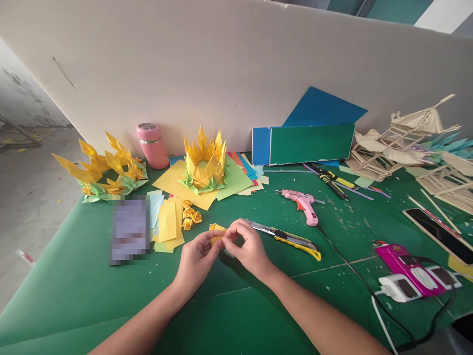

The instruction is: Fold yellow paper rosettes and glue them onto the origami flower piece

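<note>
Both my hands meet over the green table (pixel 111 296) and pinch a small folded piece of yellow paper (pixel 216 235). My left hand (pixel 197 256) grips its lower side with curled fingers. My right hand (pixel 247 245) closes on its right end with thumb and fingertips. Just left of my hands lie several small yellow paper rosettes (pixel 191 215) and a pile of yellow and light green paper sheets (pixel 168 222). A yellow and black utility knife (pixel 291 239) lies right behind my right hand.
A yellow paper crown flower (pixel 205 162) and a spiky yellow flower (pixel 105 170) stand at the back, beside a pink flask (pixel 152 145). A pink glue gun (pixel 303 203), power strip (pixel 410 281), wooden stick models (pixel 406 143), blue and green card (pixel 310 143) sit right.
</note>
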`<state>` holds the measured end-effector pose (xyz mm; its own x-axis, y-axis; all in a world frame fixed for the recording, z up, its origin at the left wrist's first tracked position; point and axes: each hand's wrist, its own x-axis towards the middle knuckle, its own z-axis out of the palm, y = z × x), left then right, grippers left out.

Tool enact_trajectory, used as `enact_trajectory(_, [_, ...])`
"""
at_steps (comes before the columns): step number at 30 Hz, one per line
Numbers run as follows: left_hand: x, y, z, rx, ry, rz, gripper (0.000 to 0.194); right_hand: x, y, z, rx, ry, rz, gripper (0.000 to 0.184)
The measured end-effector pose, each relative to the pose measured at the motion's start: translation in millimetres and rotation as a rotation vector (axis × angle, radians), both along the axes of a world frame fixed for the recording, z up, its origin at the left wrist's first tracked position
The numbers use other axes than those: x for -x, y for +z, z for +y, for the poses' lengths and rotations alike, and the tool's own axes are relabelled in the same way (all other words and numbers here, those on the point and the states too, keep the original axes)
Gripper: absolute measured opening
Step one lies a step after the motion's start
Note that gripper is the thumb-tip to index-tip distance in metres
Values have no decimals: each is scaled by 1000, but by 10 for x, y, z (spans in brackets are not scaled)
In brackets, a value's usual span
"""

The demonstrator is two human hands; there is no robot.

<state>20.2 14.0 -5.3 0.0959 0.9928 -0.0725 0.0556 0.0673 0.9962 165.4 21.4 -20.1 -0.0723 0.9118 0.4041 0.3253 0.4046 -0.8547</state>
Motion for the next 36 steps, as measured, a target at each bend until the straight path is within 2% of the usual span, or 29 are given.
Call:
enact_trajectory(13, [-13, 11, -5, 68, 40, -89, 25, 20, 19, -26, -54, -19, -1, 13])
enact_trajectory(16, [-2, 9, 1, 75, 42, -135, 28, 16, -5, -22, 53, -39, 87, 13])
enact_trajectory(19, [17, 17, 6, 80, 30, -190, 33, 9, -25, -7, 219, 34, 180, 14])
enact_trajectory(21, [26, 31, 8, 99, 22, -208, 38, 3, -31, 5, 265, 69, 187, 12])
enact_trajectory(27, [13, 33, 31, 216, 15, -238, 44, -12, -18, 21, 119, 58, 189, 11])
enact_trajectory(31, [12, -22, 51, 111, 5, -158, 34, -17, 7, 16, 78, 54, 175, 7])
enact_trajectory(36, [34, -28, 55, -170, 7, 58, 21, -11, 13, -9, 185, 104, 199, 9])
